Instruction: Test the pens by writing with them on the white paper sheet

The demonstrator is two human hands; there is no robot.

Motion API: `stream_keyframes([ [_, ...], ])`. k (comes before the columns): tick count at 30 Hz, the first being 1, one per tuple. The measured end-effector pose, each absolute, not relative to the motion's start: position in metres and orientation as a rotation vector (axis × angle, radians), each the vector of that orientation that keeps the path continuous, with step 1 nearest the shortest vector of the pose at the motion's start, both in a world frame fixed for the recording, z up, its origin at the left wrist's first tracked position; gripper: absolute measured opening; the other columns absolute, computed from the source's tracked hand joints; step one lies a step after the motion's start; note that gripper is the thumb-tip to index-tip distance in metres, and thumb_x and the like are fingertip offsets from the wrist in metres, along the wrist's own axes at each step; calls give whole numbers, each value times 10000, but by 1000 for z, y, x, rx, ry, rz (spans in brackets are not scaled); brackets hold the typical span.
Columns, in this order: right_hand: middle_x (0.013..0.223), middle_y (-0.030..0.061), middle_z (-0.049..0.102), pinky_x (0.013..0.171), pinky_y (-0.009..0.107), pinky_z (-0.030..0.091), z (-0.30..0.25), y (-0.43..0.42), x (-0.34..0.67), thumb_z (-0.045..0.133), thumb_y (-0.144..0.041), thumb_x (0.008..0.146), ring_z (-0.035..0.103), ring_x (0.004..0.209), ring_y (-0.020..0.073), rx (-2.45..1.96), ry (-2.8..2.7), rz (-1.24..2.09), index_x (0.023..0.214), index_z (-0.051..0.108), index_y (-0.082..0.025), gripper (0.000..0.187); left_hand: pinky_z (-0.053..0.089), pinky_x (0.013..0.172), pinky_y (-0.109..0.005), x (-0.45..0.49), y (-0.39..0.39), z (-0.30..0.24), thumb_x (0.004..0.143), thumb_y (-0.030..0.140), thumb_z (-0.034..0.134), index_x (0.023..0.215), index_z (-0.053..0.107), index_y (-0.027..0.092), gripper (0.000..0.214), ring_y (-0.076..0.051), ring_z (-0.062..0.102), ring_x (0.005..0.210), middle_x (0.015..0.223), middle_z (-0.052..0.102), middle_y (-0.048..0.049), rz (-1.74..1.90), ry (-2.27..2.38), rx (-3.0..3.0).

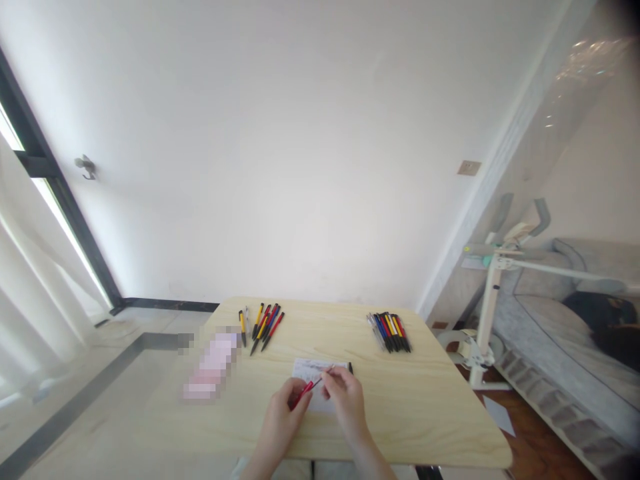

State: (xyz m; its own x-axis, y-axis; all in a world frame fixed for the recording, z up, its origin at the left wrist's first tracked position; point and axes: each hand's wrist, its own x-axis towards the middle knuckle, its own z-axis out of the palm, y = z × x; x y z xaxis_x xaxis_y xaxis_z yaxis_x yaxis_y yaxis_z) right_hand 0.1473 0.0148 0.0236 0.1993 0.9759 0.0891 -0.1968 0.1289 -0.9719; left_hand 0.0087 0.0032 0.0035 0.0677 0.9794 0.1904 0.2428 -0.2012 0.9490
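My left hand [284, 412] is closed round a red pen barrel [302, 395] near the front middle of the table. From the barrel's upper end a thin dark pen refill [317, 382] runs toward my right hand [345, 395], whose thumb and fingers pinch its far end. Both hands are held over a white printed paper [321, 403], which they partly cover. Just behind the right fingers a small black piece [351, 367] shows; its kind is too small to tell.
Several loose pens [264, 327] lie at the table's back left. On the right a tighter row of pens [391, 332] rests on the wooden table [430, 407]. A blurred pink item [213, 367] is at the left edge. Beyond the right side stands an exercise machine [487, 320].
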Motion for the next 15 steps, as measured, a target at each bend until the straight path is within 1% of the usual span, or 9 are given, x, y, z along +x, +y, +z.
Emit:
stream_keyframes([
  [3,491,-29,533,436,210,376,37,20,161,648,-368,682,473,447,101,-1068,-903,978,695,579,-144,235,352,496,-212,9,3,4,749,387,565,722,588,169,221,-114,452,515,580,535,25,1190,1271,1560],
  [7,552,11,597,503,240,429,49,23,171,661,-377,670,539,519,136,-1117,-923,963,723,594,-135,257,345,506,-222,9,4,4,750,375,562,723,587,173,205,-117,447,519,579,541,24,1180,1282,1588],
  [15,552,-3,586,511,246,428,25,15,144,657,-351,667,532,515,132,-1094,-990,1125,695,584,-143,222,354,511,-214,8,2,6,767,350,547,731,586,175,183,-121,467,538,596,553,17,1153,1271,1638],
])
